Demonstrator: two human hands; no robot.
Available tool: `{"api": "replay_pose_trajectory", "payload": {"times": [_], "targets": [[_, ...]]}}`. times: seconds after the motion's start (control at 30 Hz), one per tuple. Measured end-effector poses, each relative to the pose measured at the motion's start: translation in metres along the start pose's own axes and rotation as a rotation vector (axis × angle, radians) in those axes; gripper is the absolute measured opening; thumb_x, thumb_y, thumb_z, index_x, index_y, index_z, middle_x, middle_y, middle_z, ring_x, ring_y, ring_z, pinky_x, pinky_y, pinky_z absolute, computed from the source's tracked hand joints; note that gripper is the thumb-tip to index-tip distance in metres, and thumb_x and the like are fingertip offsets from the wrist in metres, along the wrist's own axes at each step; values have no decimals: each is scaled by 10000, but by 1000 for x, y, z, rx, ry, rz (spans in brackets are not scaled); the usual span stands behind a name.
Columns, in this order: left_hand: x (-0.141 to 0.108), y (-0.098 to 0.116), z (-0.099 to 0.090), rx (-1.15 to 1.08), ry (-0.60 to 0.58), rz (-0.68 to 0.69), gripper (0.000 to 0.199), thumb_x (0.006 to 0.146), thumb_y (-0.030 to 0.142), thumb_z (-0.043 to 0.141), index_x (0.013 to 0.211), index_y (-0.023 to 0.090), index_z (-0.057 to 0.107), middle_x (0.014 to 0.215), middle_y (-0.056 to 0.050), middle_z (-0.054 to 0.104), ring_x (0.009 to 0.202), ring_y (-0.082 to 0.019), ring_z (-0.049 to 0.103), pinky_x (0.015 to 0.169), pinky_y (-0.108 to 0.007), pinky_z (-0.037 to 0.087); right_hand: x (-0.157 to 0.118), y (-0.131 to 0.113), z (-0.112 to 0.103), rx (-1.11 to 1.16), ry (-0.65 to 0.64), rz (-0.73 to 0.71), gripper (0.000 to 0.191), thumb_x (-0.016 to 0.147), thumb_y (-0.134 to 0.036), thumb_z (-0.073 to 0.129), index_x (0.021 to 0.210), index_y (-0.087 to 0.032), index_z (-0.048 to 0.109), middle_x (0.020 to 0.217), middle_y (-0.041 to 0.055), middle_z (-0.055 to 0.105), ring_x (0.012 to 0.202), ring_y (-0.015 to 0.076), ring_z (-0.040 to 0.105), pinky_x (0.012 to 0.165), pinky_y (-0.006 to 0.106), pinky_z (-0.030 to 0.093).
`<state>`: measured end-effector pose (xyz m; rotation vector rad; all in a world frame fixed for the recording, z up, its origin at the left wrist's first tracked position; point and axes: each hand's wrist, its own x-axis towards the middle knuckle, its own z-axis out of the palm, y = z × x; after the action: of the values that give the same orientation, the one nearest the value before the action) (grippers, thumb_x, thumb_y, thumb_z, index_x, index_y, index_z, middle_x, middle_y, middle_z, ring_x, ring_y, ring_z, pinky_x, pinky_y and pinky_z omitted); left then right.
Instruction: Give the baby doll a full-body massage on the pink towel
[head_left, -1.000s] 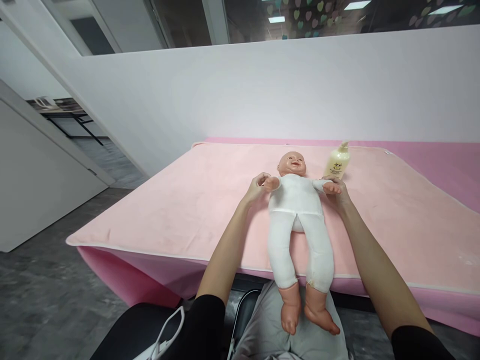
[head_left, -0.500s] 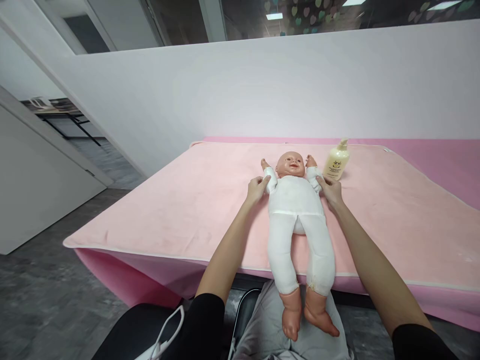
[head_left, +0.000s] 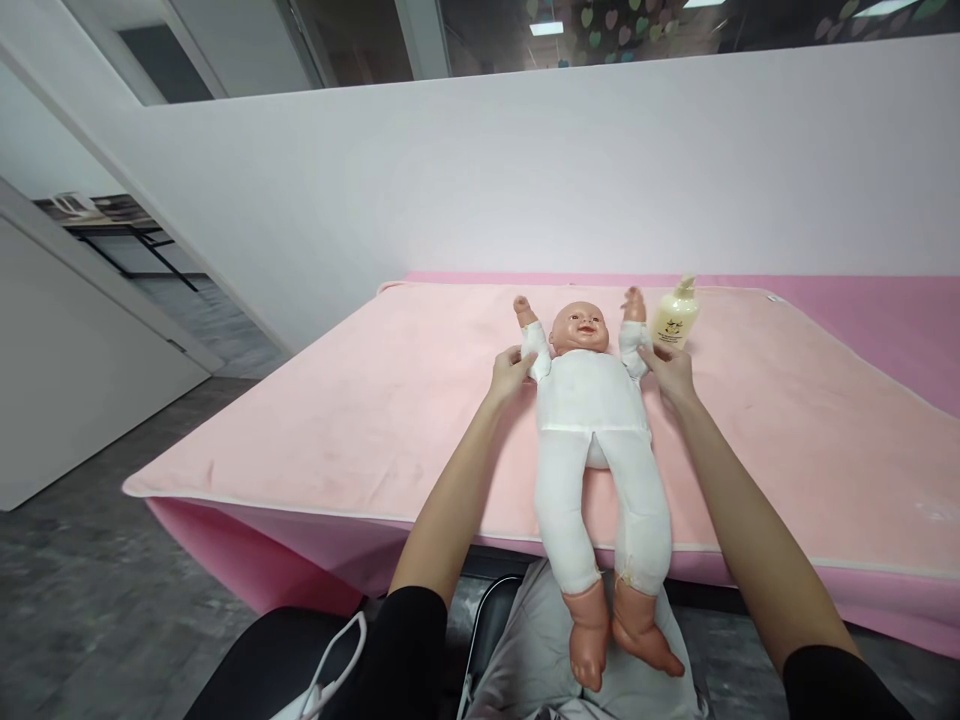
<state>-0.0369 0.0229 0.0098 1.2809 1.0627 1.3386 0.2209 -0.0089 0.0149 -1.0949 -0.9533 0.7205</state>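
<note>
A baby doll (head_left: 594, 395) with a white cloth body lies face up on the pink padded mat (head_left: 360, 400), its head toward the wall. Both of its arms are raised beside the head, and its feet hang past the front edge over my lap. My left hand (head_left: 512, 373) grips the doll's arm at the left of the picture, fingers closed on the white sleeve. On the other side my right hand (head_left: 670, 372) pinches the opposite arm near the elbow. Just behind my right hand stands a pale yellow pump bottle (head_left: 675, 315), its lower part partly covered by the hand.
A white wall (head_left: 525, 170) rises behind the mat, with windows above it. Pink cloth (head_left: 247, 550) drapes over the table's front. A black chair (head_left: 300, 665) with a white cable on it is at lower left, and a grey door (head_left: 82, 370) stands further left.
The doll's arms have been lifted and straightened, so its hands point higher beside the head. My right hand has shifted slightly right and up, still holding the sleeve.
</note>
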Motion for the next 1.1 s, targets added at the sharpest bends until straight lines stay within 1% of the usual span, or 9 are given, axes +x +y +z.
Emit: {"api": "replay_pose_trajectory", "payload": {"times": [0.1,0.23,0.3,0.37,0.5,0.63,0.77,0.93,1.1], "targets": [[-1,9,0,-99,-22,96,305,606,228,666,896,150,610,858,-52,656,768,-157,602,679,-274,475,3,-7,-5,147,-30,-14,297,502,-280,724,784,-192,685,869,18,676,805,167,599,771,335,479],[-7,15,-4,-34,-154,123,207,542,140,609,746,149,641,895,-57,671,879,-184,600,800,-307,467,3,2,-15,101,-124,7,94,510,-219,690,593,-196,652,811,18,676,850,167,612,879,353,467],[-10,16,-7,4,-236,112,178,527,127,601,699,147,641,890,-56,672,885,-187,597,825,-322,459,3,9,-19,91,-164,72,80,495,-182,689,552,-196,635,802,15,676,844,163,615,884,350,469],[-13,16,-9,11,-268,100,179,528,129,606,701,147,644,881,-55,672,883,-186,596,823,-319,454,3,14,-21,132,-137,126,113,479,-161,695,571,-200,643,806,9,676,820,159,616,846,337,486],[-15,19,-6,5,-190,102,278,550,175,664,827,150,659,896,-47,670,853,-173,589,749,-272,451,4,13,-17,248,-109,85,193,491,-191,721,677,-212,673,817,-2,670,818,154,611,776,306,499],[-15,22,-1,4,-124,83,327,618,340,710,874,145,652,846,-43,649,699,-122,553,577,-212,403,3,11,-9,277,-69,50,257,525,-235,732,778,-217,688,839,-10,675,818,144,600,744,284,495],[-11,16,-3,25,-58,-5,343,663,473,676,716,138,628,652,-5,551,533,-70,445,471,-196,310,2,16,-6,246,-1,42,330,536,-333,758,830,-195,697,916,17,685,888,169,603,783,304,495],[-6,3,-3,118,-23,-109,400,636,496,692,533,150,521,498,29,415,463,-65,352,450,-219,246,0,19,-6,70,29,67,380,515,-391,764,815,-167,703,877,35,689,844,177,610,772,314,485],[-3,-4,0,372,3,-161,412,698,454,646,458,153,499,458,8,420,464,-83,342,466,-243,218,-2,25,-9,-172,-61,145,320,561,-428,713,701,-141,691,678,14,649,655,142,565,586,251,442]]}}
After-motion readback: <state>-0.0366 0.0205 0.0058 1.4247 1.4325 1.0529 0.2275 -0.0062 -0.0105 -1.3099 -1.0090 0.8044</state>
